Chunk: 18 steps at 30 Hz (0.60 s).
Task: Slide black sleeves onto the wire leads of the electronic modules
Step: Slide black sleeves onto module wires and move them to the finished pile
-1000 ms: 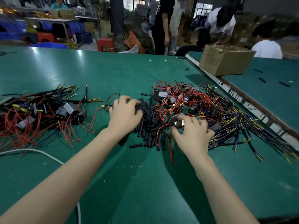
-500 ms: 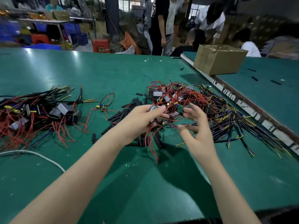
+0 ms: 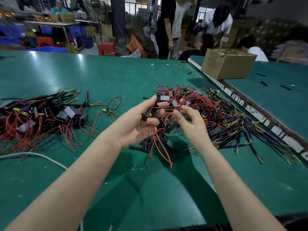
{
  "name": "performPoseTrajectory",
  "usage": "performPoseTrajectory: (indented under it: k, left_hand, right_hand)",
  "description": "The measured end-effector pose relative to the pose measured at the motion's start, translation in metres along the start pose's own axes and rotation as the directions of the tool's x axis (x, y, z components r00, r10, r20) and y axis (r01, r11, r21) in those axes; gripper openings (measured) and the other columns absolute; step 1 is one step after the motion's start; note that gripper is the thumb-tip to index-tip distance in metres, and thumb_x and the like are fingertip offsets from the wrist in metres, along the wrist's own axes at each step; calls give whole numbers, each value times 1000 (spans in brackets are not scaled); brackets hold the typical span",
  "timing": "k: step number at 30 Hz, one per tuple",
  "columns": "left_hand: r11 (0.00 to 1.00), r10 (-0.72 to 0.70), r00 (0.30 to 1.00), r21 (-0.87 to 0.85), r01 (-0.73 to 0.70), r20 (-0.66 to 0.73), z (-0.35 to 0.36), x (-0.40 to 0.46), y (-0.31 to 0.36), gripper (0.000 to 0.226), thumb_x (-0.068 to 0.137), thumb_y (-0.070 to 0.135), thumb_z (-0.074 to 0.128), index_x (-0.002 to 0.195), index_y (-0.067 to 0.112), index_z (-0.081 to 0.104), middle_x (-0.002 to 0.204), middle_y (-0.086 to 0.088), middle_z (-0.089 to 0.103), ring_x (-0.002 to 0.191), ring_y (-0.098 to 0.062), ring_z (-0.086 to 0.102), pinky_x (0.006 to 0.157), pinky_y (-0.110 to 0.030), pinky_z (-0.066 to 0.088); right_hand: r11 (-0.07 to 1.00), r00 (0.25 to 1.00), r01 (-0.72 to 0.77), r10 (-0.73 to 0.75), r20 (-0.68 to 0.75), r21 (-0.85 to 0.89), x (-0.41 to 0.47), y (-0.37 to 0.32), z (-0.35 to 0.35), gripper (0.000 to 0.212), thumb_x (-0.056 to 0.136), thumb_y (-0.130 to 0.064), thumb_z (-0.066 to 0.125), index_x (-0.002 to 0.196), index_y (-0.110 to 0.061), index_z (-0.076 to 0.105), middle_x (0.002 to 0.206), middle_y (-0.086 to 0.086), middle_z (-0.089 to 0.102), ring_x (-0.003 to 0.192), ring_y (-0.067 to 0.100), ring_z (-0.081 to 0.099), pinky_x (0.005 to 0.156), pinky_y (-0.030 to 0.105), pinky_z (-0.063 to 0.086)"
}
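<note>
A module [image 3: 150, 112] with trailing red leads [image 3: 160, 147] sits gripped in the left hand [image 3: 138, 124], above the loose black sleeves [image 3: 146, 144]. The right hand [image 3: 190, 120] pinches a red lead beside it. Left of the sleeves lies what looks like a finished pile [image 3: 38, 114]; the tangle on their right [image 3: 216, 114] seems still unsleeved.

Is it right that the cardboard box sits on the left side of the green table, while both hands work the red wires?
Not quite: the head view shows the cardboard box at the far right, not the left. The left hand and right hand do work the red wires.
</note>
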<state>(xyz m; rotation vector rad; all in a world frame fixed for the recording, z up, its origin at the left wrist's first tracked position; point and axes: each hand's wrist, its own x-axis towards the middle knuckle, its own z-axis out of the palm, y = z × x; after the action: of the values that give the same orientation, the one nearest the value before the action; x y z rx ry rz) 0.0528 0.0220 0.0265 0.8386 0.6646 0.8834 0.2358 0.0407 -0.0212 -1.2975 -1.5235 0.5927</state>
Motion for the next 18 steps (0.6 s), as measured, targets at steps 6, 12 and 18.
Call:
performPoseTrajectory:
  k: [6, 12, 18]
  left_hand:
    - [991, 65, 996, -117, -72, -61, -19, -13, 10, 40, 77, 40, 57, 109, 17, 61, 73, 6, 57, 45, -1, 37, 58, -17, 16]
    - [997, 80, 983, -8, -82, -167, -42, -24, 8, 24, 69, 39, 64, 83, 20, 69, 72, 2, 66, 45, -7, 51, 46, -14, 43]
    - [930, -6, 977, 358, 84, -214, -60, -37, -12, 27, 81, 37, 59, 95, 15, 64, 85, -5, 74, 57, -13, 66, 50, -18, 51]
  right_hand:
    - [995, 992, 63, -71, 104, 77, 21, -21, 8, 3, 94, -27, 60, 94, -24, 60, 93, -4, 63, 81, 3, 57, 76, 15, 41]
    - [960, 977, 53, -107, 183, 276, 19, -44, 13, 6, 95, -19, 58, 90, -21, 59, 62, -7, 66, 50, 6, 57, 46, 14, 41]
    - [979, 840, -3, 113, 531, -204, 8, -26, 17, 11, 97, -27, 55, 94, -20, 63, 59, -7, 57, 41, 1, 46, 47, 16, 40]
